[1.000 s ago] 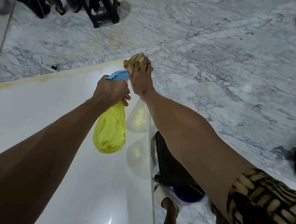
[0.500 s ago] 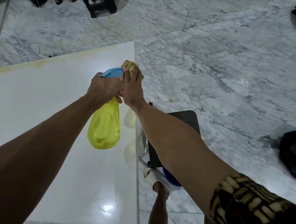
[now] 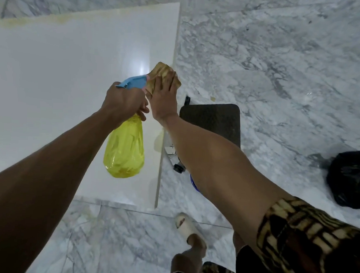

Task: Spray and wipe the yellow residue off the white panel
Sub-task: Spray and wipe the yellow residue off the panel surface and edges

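Yellow bottle (image 3: pixel 124 152) remains gripped by the left hand (image 3: pixel 122 104). Right hand (image 3: pixel 164 100), fingers flat, has drawn the cloth (image 3: pixel 160 71) nearer along the panel (image 3: pixel 63 78) edge.

Spray bottle (image 3: pixel 124 150) over panel (image 3: pixel 63 84); cloth (image 3: pixel 161 72) at panel's right edge; mat (image 3: pixel 213 119) right of panel.

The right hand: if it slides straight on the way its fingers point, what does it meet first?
The right hand presses the cloth by the white panel's right edge. Fingers point up-frame; only bare panel lies ahead, probably free until the yellow residue at the far edge.
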The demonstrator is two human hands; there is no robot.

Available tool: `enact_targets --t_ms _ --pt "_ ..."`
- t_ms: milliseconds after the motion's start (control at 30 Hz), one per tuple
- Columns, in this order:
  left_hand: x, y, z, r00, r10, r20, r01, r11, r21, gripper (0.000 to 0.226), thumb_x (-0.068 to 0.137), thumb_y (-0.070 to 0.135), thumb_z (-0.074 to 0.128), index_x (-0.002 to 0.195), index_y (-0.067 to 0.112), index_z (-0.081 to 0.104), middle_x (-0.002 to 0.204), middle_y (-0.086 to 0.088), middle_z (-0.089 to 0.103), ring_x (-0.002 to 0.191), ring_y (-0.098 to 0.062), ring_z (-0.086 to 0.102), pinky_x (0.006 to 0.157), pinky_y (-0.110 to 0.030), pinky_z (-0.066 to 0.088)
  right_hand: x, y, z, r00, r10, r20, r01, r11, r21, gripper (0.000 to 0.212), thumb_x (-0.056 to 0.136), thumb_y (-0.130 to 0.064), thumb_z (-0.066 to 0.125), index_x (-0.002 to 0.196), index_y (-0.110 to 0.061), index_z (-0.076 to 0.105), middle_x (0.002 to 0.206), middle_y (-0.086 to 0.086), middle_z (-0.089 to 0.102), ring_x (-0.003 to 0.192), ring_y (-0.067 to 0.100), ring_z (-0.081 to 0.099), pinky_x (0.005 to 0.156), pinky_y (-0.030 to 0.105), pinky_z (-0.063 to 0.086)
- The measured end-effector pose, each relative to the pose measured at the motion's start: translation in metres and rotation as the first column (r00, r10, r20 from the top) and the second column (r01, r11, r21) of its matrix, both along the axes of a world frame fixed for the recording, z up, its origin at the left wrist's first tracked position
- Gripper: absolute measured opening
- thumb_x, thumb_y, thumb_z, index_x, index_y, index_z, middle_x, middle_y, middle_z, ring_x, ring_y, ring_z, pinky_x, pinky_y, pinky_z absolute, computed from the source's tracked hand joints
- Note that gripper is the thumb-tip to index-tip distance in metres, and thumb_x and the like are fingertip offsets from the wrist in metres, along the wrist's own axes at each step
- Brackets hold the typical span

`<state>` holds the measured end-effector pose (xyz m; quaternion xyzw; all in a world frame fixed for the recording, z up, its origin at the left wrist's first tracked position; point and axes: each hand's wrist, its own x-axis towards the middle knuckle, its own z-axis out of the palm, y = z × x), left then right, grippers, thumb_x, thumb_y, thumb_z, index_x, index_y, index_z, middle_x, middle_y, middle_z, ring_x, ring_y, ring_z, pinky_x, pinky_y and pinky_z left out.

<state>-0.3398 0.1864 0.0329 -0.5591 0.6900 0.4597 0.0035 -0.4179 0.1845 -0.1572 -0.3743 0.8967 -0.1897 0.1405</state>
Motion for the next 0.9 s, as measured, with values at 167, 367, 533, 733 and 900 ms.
enact_targets --t_ms 167,367,533,733,900 --pt "0.047 0.012 -0.007 0.999 -0.045 -0.012 0.045 0.999 0.023 0.046 0.096 -0.002 0.058 0.142 -0.004 0.053 0.080 -0.017 0.065 0.049 -0.020 0.069 0.041 -0.030 0.056 0.035 0.022 -0.002 0.999 -0.014 -0.044 0.016 0.999 0.047 0.087 0.095 -0.059 -0.004 0.153 0.000 0.023 0.158 0.030 0.022 0.147 0.051 0.009 0.119 0.060 0.003" --pt "0.109 0.027 -0.003 0.992 -0.115 -0.060 0.117 0.993 0.026 0.045 0.098 0.002 0.057 0.143 0.002 0.055 0.082 -0.017 0.065 0.058 -0.023 0.069 0.042 -0.029 0.057 0.083 0.060 0.016 0.994 -0.053 -0.097 0.059 0.997 0.055 0.072 0.104 -0.052 0.018 0.155 -0.001 0.019 0.164 0.022 0.009 0.150 0.047 0.004 0.122 0.053 0.005" --pt "0.155 0.034 0.004 0.988 -0.143 -0.053 0.144 0.989 0.018 0.043 0.100 0.002 0.055 0.142 0.009 0.062 0.083 -0.016 0.063 0.064 -0.025 0.068 0.043 -0.027 0.057 0.125 0.087 0.028 0.995 -0.020 -0.093 0.031 0.992 0.124 0.071 0.106 -0.050 0.019 0.156 -0.001 0.010 0.165 0.020 0.003 0.149 0.048 -0.003 0.123 0.053 0.002" --pt "0.189 0.055 0.004 0.992 -0.116 -0.055 0.117 0.993 0.006 0.042 0.103 0.004 0.053 0.140 0.017 0.067 0.083 -0.016 0.063 0.068 -0.026 0.068 0.043 -0.026 0.058 0.141 0.110 0.033 0.993 0.050 -0.103 -0.041 0.996 0.083 0.068 0.106 -0.049 0.021 0.156 -0.003 0.014 0.166 0.015 0.007 0.151 0.041 -0.003 0.123 0.048 -0.002" --pt "0.192 0.081 0.003 0.996 -0.069 -0.059 0.070 0.998 0.012 0.047 0.099 -0.001 0.052 0.139 0.020 0.068 0.084 -0.017 0.063 0.067 -0.026 0.069 0.044 -0.028 0.058 0.138 0.113 0.026 0.996 0.055 -0.065 -0.055 0.998 -0.011 0.065 0.107 -0.046 0.028 0.154 -0.002 0.023 0.163 0.018 0.019 0.152 0.038 0.009 0.124 0.048 0.005"
